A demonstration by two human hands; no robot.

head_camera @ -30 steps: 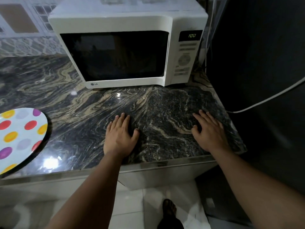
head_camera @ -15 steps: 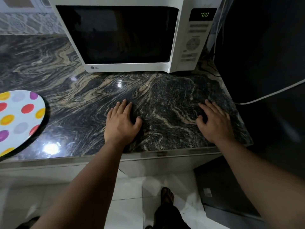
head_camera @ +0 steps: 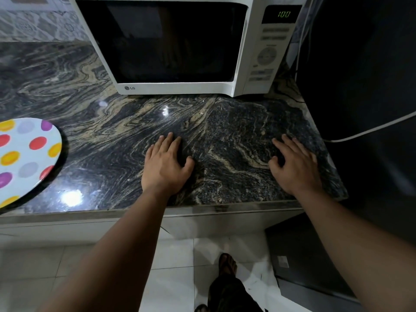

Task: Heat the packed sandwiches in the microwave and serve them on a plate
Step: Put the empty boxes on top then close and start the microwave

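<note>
Your left hand (head_camera: 165,166) and right hand (head_camera: 295,167) lie spread flat on the dark marble bench (head_camera: 108,136). Microwave (head_camera: 180,46) shut, reading 100, inside too dark to see; plate (head_camera: 24,154) cut off left.

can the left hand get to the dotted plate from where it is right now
Probably yes. The left hand rests flat on the counter, holding nothing, and the dotted plate lies on the same counter off to its left. Only bare marbled surface shows between them, so a sideways slide looks free.
</note>
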